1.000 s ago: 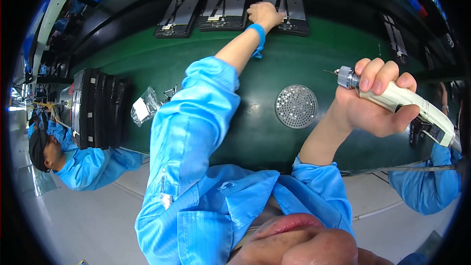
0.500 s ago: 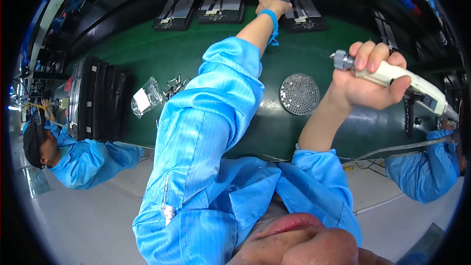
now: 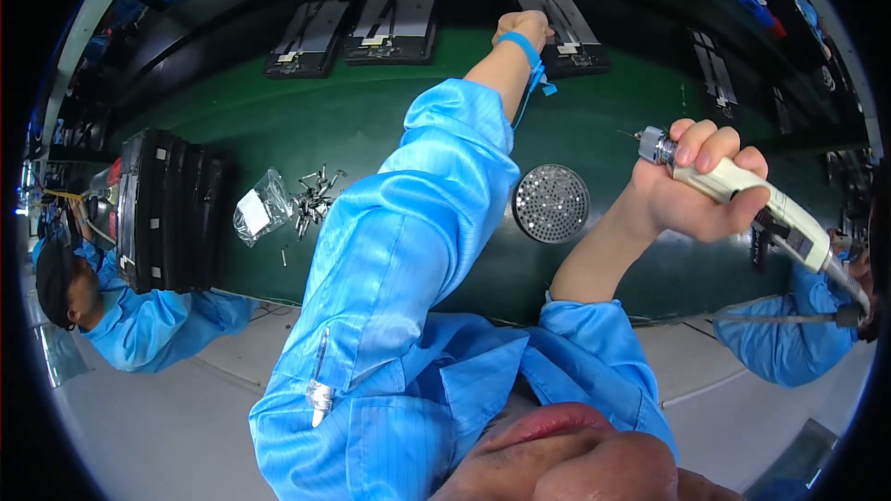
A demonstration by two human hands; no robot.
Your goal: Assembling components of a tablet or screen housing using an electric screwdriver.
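Note:
In my right hand [image 3: 701, 176] I hold a cream-coloured electric screwdriver [image 3: 747, 190], my fingers wrapped round its body. Its metal collar and thin bit point left, above the bench and apart from any device. My left arm reaches far across the bench, a blue strap [image 3: 522, 44] round its wrist. My left hand [image 3: 524, 26] is closed at the left edge of an opened tablet [image 3: 571, 23], which has grey battery panels and a circuit board along its near edge. The fingertips are partly hidden. A round metal screw tray [image 3: 551, 204] with many holes lies between my forearms.
Two more opened tablets [image 3: 397, 19] [image 3: 314, 30] lie at the far left, another [image 3: 713, 70] at the far right. Black casings [image 3: 167, 213] stand stacked at the left, near a clear bag [image 3: 263, 209] and loose screws [image 3: 317, 195]. People sit at both sides [image 3: 153, 320] [image 3: 789, 334].
The whole view has shifted slightly, with the bench things lower and further left. My left hand stays at the tablet's edge. My right hand still holds the screwdriver, now a little lower in view.

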